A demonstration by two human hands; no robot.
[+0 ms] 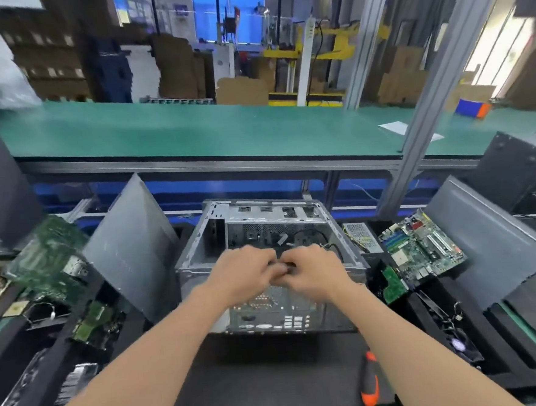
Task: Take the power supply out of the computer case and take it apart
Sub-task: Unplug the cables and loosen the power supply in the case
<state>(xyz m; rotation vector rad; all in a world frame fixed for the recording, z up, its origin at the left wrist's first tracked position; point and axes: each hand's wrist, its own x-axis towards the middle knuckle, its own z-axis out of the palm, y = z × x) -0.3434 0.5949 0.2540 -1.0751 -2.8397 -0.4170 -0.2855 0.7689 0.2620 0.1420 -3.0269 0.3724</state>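
An open grey computer case (196, 239) lies on its side on the black mat in front of me. Both hands are inside it, close together over the middle. My left hand (241, 276) and my right hand (316, 270) have curled fingers that pinch a small dark part (288, 268) between them; blur hides what it is. Black cables (310, 233) run along the case's inner wall behind the hands. A small silver box with a mesh side (361, 236), possibly a power supply, stands just right of the case.
An orange-and-black screwdriver (369, 382) lies on the mat at my right forearm. Motherboards (422, 247) (48, 259) rest right and left, grey case panels (133, 247) (491, 244) lean on both sides, and a fan (459, 345) sits at the right. Behind runs a green conveyor (192, 135).
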